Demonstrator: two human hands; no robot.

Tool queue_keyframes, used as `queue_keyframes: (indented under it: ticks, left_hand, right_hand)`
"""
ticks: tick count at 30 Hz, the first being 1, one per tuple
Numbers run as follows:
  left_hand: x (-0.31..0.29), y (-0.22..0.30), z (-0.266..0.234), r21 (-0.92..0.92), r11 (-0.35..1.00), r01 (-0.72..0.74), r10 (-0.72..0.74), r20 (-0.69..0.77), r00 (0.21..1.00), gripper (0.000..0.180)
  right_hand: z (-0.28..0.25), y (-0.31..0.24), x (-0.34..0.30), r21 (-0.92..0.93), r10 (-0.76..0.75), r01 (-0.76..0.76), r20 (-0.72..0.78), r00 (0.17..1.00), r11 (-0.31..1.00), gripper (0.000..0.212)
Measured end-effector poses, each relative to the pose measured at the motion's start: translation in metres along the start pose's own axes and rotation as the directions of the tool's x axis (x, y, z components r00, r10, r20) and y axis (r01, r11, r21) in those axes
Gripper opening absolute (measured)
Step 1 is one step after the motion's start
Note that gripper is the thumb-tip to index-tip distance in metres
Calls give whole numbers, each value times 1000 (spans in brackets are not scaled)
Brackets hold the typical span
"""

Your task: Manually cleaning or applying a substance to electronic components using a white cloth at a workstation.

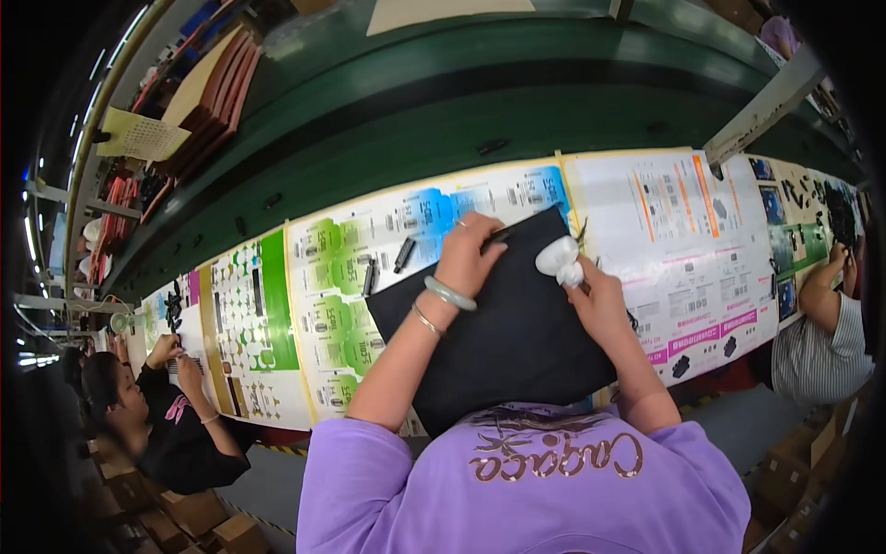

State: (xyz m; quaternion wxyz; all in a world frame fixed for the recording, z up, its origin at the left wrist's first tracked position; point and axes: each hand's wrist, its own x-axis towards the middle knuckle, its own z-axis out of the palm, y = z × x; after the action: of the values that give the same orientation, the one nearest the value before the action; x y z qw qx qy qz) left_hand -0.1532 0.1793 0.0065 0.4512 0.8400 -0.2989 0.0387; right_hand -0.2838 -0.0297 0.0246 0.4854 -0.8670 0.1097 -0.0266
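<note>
From where I stand, the person's right hand (602, 303) pinches a crumpled white cloth (559, 259) between bent fingers and thumb. The left hand (467, 249) is half curled over the far edge of a black cloth (508, 337), which spreads across the table edge in front of the purple shirt (526, 499). Something dark seems to sit at the left fingertips, but black against black, I can't tell whether they grip it.

Just beyond the left wrist, two small black pieces (404, 255) lie loose on the printed sheets (406, 208). The work looks under way, not finished; whether those pieces are done or waiting, nothing shows. Farther off, a green belt (388, 129) carries another dark piece (493, 146).

Co-workers sit at either side, the right one (821, 346) partly cut off by the dark rim. The black shapes near the right elbow could be loose parts or print.
</note>
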Motion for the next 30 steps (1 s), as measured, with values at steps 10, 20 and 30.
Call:
queue_keyframes:
  ticks: [10,20,30]
  left_hand:
    - [-47,17,6,-1,997,72,-72,-36,997,35]
    - [-59,23,6,32,999,-41,41,-7,999,22]
    - [-64,24,8,29,999,43,-41,-65,997,20]
  right_hand:
    - [7,-15,-8,-9,26,-25,68,997,1000,39]
    - [10,-16,-4,-72,-56,58,35,998,996,40]
    - [12,-37,-10,-126,-179,186,60,982,975,47]
